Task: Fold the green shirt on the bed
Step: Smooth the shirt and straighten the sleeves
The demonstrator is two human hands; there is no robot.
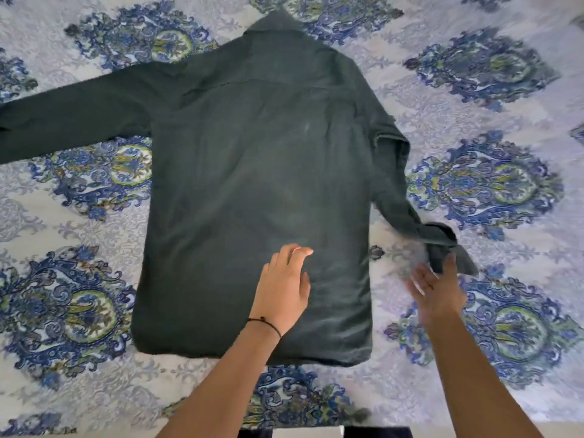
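Green shirt (pixel 252 191) lies back-side up on the bed (pixel 474 121), collar at the far end, hem nearest the camera. Fabric is a dark, muted green w/ a yoke seam across the shoulders. One sleeve (pixel 72 118) stretches flat out to the left edge of view. The other sleeve (pixel 395 184) bends at the elbow and runs down toward the near right, its cuff (pixel 445 245) lifted a bit off the bedspread.

Left hand (pixel 284 289) rests palm-down on the lower back panel, fingers loosely spread, gripping nothing; a thin dark cord bracelet (pixel 265 324) circles the wrist. Right hand (pixel 439 289) is at the cuff, blurred (motion smear), thumb and fingertips touching the cloth; can't tell if it's a firm pinch or just contact.

Bedspread fills nearly the whole view: pale lavender-white ground w/ large repeating blue, green & yellow paisley medallions, lying mostly smooth. Along the bottom edge, a dark strip w/ a white patch (pixel 308 433) shows past the bed's edge; nothing else of the room is visible.
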